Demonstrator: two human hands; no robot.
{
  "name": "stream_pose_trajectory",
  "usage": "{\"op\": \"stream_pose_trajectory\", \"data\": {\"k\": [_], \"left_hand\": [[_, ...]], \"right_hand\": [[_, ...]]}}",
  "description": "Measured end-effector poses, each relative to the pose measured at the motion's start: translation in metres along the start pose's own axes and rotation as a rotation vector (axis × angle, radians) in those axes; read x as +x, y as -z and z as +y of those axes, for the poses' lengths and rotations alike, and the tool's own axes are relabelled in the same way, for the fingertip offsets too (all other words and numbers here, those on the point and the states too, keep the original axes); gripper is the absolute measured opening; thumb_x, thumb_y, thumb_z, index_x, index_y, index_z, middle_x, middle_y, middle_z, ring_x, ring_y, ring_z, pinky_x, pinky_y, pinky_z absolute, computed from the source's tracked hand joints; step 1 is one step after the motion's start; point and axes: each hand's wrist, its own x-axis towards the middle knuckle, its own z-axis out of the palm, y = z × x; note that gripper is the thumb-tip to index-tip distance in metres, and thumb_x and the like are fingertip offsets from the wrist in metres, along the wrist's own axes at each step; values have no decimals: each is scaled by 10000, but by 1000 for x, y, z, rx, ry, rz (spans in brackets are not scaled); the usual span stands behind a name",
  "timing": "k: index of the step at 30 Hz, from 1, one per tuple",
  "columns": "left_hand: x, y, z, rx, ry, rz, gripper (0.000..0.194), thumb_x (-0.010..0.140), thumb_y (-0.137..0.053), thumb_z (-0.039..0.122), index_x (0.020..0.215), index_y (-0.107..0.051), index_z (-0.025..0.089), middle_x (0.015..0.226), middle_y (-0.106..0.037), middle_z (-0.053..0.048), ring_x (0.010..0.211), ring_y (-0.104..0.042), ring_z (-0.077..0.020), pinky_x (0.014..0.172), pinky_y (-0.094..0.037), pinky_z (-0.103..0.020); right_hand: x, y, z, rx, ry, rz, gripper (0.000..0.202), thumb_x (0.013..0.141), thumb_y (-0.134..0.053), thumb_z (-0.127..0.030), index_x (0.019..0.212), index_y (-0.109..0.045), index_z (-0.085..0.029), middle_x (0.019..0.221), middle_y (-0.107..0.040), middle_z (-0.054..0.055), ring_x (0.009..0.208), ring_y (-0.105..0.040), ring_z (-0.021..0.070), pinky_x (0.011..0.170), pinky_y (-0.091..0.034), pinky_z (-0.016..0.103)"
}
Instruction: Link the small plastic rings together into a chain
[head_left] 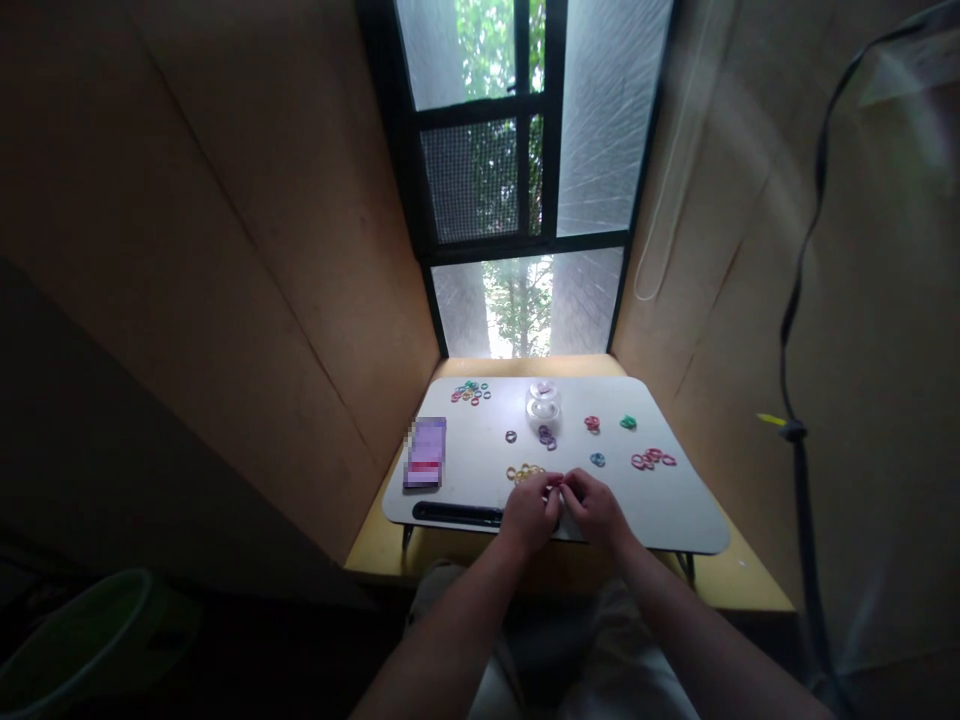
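Observation:
Near the front edge of the white table (465,440), my left hand (531,510) and my right hand (596,508) meet at the fingertips. Both are closed in a pinch around something small and reddish, too small to name. Yellow rings (525,472) lie just behind my left hand, partly covered by it. Farther back are purple rings (547,438), a dark ring (511,437), blue rings (597,460) and red rings (592,424). Green rings (628,423) and more red rings (652,460) sit to the right. Mixed coloured rings (471,392) lie at the back left.
A clear container (543,404) stands at the table's back middle. A phone with a purple screen (426,453) lies at the left. A dark slot (457,514) runs along the front edge. Wooden walls flank the table, and a black cable (801,500) hangs at the right.

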Motion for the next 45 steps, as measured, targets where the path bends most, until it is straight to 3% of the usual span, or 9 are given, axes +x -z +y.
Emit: {"op": "stream_pose_trajectory", "data": {"k": [11, 17, 21, 28, 45], "left_hand": [[-7, 1, -6, -126, 6, 55, 201, 863, -541, 225, 977, -706, 242, 922, -732, -34, 848, -670, -176, 788, -523, -306], [-5, 4, -8, -256, 144, 0, 205, 851, -582, 338, 898, -713, 187, 711, -707, -29, 630, -664, -152, 602, -503, -247], [-3, 3, -14, -308, 200, -13, 228, 840, -593, 368, 856, -700, 167, 647, -681, -25, 600, -666, -152, 559, -487, -228], [2, 0, -16, -351, 269, -32, 222, 796, -631, 372, 829, -686, 160, 640, -671, -22, 564, -650, -148, 522, -487, -231], [3, 2, -14, -302, 265, -54, 220, 774, -636, 383, 778, -637, 163, 671, -683, -35, 587, -649, -159, 538, -479, -243]], "right_hand": [[-1, -1, -1, 4, -43, 29, 192, 847, -520, -315, 691, -507, -205, 598, -563, -16, 547, -520, 137, 531, -380, 240], [-1, 0, -3, -10, -46, 16, 211, 839, -534, -310, 662, -489, -204, 571, -546, -22, 522, -494, 129, 512, -347, 239], [-2, -1, -2, 25, -22, 2, 163, 845, -524, -295, 713, -538, -200, 607, -574, -14, 549, -520, 137, 533, -380, 242], [-2, -2, 3, 94, 31, -33, 154, 825, -487, -195, 844, -639, -198, 767, -671, 19, 683, -601, 161, 636, -455, 257], [-2, 0, 0, 90, -9, -17, 142, 828, -515, -226, 788, -646, -191, 713, -663, 16, 643, -589, 159, 611, -444, 262]]}}
